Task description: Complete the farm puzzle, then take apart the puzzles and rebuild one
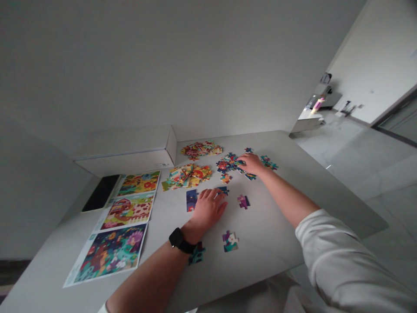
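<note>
My left hand, with a black watch on its wrist, lies on the table with its fingers stretched out. It partly covers a dark blue puzzle piece, and its fingertips touch another blue piece. My right hand reaches to the edge of a pile of dark blue puzzle pieces, its thumb and fingers closed on a small piece there. A purple piece sits between my arms. Nearer to me are a purple-and-green piece with a white figure and a teal piece partly behind my left wrist.
Two piles of brighter puzzle pieces, one yellow and one red, stand near a white box. On the left are a picture sheet with three scenes and a black phone. More teal pieces lie beyond my right hand.
</note>
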Demonstrator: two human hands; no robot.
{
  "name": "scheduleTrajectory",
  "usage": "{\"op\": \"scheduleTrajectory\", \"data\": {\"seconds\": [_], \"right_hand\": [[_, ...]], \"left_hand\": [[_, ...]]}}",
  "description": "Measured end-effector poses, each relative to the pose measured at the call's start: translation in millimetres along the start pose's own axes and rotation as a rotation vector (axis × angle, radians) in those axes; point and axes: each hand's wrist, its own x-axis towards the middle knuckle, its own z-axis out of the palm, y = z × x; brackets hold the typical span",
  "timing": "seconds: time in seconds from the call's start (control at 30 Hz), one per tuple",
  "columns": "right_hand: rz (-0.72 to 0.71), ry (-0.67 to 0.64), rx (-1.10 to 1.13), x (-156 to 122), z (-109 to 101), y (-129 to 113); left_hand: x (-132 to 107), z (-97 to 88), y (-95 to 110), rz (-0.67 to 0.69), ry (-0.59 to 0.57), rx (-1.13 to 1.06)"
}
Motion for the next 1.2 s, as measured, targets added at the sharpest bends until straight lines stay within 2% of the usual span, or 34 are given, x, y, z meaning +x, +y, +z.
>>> {"op": "scheduleTrajectory", "data": {"seconds": [0.13,0.4,0.67,0.73,0.87,0.93,1.2], "right_hand": [[0.044,-0.008,-0.013,5,1,-4],[0.235,0.099,0.036,16,4,4],[0.367,0.090,-0.049,11,5,5],[0.351,0.090,-0.051,11,5,3],[0.192,0.069,-0.049,11,5,-2],[0.170,0.055,-0.065,9,4,-2],[0.339,0.052,-0.156,-2,-4,17]], "left_hand": [[0,-0.6,1,-0.002,-0.010,-0.010],[0,0.8,1,0.006,-0.014,-0.003],[0,1.6,0,0.009,-0.009,0.006],[0,1.2,1,0.007,-0.012,0.007],[0,1.1,0,0.003,-0.009,-0.001],[0,1.3,0,0.003,-0.014,-0.015],[0,2.9,-1,0.007,-0.031,-0.021]]}}
